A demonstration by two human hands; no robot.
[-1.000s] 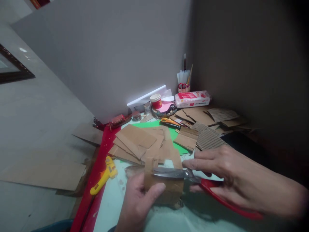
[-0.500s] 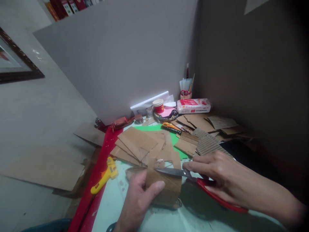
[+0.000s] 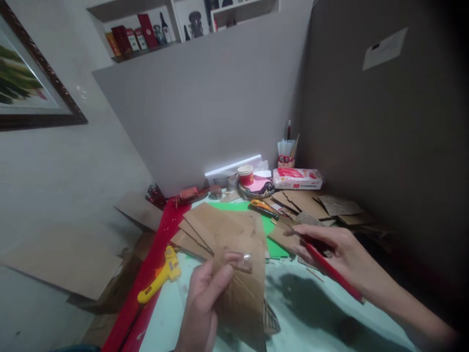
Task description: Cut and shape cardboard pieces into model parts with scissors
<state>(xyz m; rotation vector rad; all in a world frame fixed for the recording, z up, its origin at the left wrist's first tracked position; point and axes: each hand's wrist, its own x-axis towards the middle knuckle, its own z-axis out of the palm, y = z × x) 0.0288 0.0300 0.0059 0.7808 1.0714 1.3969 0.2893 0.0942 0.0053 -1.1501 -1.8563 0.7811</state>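
Observation:
My left hand grips the left edge of a brown cardboard piece, its thumb lying across the front. The piece has a small opening near its upper middle, with something clear and shiny there; I cannot make out what it is. To the right, apart from the cardboard, my right hand is closed around red-handled scissors. The scissor blades point up and left and are partly hidden and blurred. Several flat cardboard pieces lie fanned out just behind the held piece.
A yellow glue gun lies on the red strip at left. Behind are an orange-and-black cutter, a red paper cup, a tissue pack and a pen holder. Cardboard scraps pile up at right, below grey partitions.
The scissors have come away from the cardboard, off to the right with my right hand. My left hand has turned and raised the piece. The head view has tilted upward.

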